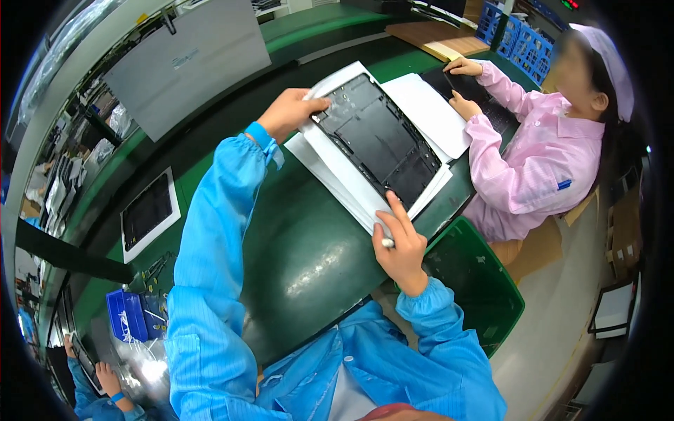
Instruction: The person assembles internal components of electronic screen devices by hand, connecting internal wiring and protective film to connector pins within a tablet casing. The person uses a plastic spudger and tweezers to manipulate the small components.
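Black panel (382,137): positioning step, apparently. Left hand (288,114) pinches far corner; right hand (403,249), fingers spread, at near edge. Next move needs even support.

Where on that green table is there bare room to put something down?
The widest bare patch of green table lies between the left sleeve and the white sheets, running down to the near edge. It's crowded around the black panel and the blue bin.

The device casing (382,133) shows black against white sheets (435,119). The surface (281,245) is deep green, like the bin (509,309) beside it. Across from the worker's bright blue, faintly lined jacket (210,281) and blue wrist strap (261,137), I see a pale pink smock (533,168).
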`<state>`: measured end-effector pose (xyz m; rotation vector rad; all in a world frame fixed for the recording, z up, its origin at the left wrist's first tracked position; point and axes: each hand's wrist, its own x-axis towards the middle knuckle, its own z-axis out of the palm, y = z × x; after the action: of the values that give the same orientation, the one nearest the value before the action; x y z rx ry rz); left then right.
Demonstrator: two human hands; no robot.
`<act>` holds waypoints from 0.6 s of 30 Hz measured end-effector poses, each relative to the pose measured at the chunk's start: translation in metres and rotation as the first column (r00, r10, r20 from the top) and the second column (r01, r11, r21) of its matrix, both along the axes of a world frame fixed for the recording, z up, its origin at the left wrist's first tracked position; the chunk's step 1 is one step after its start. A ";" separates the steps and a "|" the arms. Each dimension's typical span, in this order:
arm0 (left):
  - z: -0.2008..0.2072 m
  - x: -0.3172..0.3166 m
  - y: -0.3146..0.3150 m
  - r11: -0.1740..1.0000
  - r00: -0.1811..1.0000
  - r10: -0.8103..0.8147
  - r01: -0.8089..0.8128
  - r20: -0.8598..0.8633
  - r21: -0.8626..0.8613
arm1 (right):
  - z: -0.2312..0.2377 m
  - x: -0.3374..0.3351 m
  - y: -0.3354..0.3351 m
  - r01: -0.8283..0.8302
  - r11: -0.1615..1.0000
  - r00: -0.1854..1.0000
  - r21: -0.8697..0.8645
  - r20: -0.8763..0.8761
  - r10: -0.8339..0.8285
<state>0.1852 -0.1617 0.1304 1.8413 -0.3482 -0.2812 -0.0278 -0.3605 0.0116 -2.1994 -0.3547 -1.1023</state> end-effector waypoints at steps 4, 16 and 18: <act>0.017 -0.049 0.043 0.937 0.984 0.157 -0.175 -0.083 -0.303 | 0.004 -0.032 0.001 -0.185 0.982 0.980 0.040 0.087 0.181; -0.083 -0.339 0.085 0.523 0.693 0.621 -0.715 -0.368 -0.465 | 0.036 0.024 0.104 0.039 0.366 0.047 0.930 -0.367 0.929; -0.109 -0.362 0.070 0.518 0.648 0.654 -0.760 -0.391 -0.393 | 0.033 0.034 0.119 0.049 0.423 -0.066 0.905 -0.420 0.905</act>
<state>-0.1770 -0.0918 0.0218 1.2359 0.4677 0.2112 0.0064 -0.2418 0.0448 -1.2327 -0.0690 0.7785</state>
